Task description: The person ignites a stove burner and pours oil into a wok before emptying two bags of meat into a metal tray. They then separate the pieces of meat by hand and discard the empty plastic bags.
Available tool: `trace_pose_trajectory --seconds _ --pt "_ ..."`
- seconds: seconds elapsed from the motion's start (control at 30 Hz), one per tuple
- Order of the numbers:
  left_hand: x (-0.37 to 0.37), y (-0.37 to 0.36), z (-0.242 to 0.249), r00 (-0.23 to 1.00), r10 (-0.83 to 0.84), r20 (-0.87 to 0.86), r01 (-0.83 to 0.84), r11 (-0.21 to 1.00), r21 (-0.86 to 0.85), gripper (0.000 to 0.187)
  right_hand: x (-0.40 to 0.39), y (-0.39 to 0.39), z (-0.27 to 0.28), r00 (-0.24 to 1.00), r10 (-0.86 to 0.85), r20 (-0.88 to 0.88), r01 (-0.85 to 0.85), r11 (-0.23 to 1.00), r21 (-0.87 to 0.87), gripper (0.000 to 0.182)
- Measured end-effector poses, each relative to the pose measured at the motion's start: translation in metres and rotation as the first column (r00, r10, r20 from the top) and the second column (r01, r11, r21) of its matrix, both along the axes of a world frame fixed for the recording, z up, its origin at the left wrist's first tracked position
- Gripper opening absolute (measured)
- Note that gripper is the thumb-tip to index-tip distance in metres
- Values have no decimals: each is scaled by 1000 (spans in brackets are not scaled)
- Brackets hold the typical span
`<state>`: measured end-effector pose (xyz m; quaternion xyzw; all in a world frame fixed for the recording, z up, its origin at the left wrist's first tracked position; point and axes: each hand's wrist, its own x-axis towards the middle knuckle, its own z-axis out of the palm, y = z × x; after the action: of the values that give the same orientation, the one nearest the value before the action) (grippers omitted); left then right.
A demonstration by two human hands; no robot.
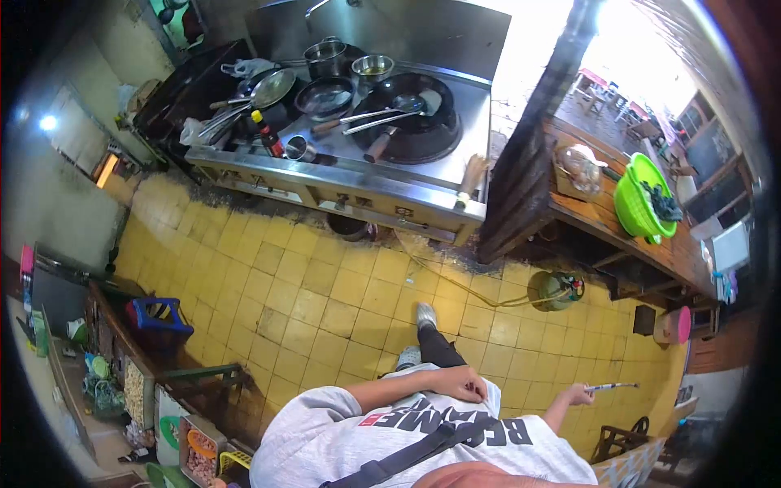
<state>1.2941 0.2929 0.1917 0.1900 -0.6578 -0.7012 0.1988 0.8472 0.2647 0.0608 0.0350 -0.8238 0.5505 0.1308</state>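
Note:
My left hand rests against the front of my light grey shirt, fingers curled together; whether they grip the cloth or something small is hidden. Out to the right, my right hand is closed around one end of a thin blue-and-white stick, which points to the right and has a dark tip. Yellow floor tiles lie below the stick. A dark strap crosses my shirt. One light shoe shows on the floor ahead of me.
Ahead stands a steel stove with a wok, pots and a sauce bottle. A gas cylinder with a hose is on the floor. A green basket sits on the right wooden table. A blue stool is at left.

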Motion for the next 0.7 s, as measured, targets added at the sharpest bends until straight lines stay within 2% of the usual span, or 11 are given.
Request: trace_pose_trajectory --seconds 0.07,0.17,0.2,0.33,0.43,0.47,0.53,0.6,0.63,0.67,0.7 --pt "10 -17 -17 996 73 -55 -70 996 50 19 42 -46 13 996 72 50 -81 976 204 25" --pt "53 -59 -32 981 193 -12 -193 981 -18 20 58 -106 -28 968 248 26 -246 931 269 35" --pt "71 -73 -43 941 336 30 -335 941 -37 21 67 -125 -35 964 263 30 -261 926 273 35" --pt "179 -146 -76 658 728 195 -736 676 -42 21 164 -211 -22 924 381 -41 -369 913 172 30" --pt "273 -200 -65 297 907 299 -883 380 -276 22 247 -265 -12 821 565 -87 -536 814 227 31" --pt "307 -221 -66 210 940 267 -882 300 -363 20 279 -291 -6 755 652 -67 -611 737 290 35" --pt "355 -246 -45 52 971 235 -914 141 -379 18 369 -325 45 532 832 157 -842 540 -10 37" --pt "399 -270 -41 -48 983 175 -849 52 -527 21 438 -362 50 396 891 222 -914 406 -4 37" --pt "415 -283 -31 -89 973 213 -813 52 -580 24 473 -378 38 195 949 246 -922 263 -283 36" --pt "430 -297 -33 -89 973 215 -814 53 -578 24 500 -391 33 57 953 297 -985 102 -137 31" --pt "448 -309 -40 -134 980 147 -688 15 -726 28 545 -382 86 -211 847 487 -899 28 -438 28"
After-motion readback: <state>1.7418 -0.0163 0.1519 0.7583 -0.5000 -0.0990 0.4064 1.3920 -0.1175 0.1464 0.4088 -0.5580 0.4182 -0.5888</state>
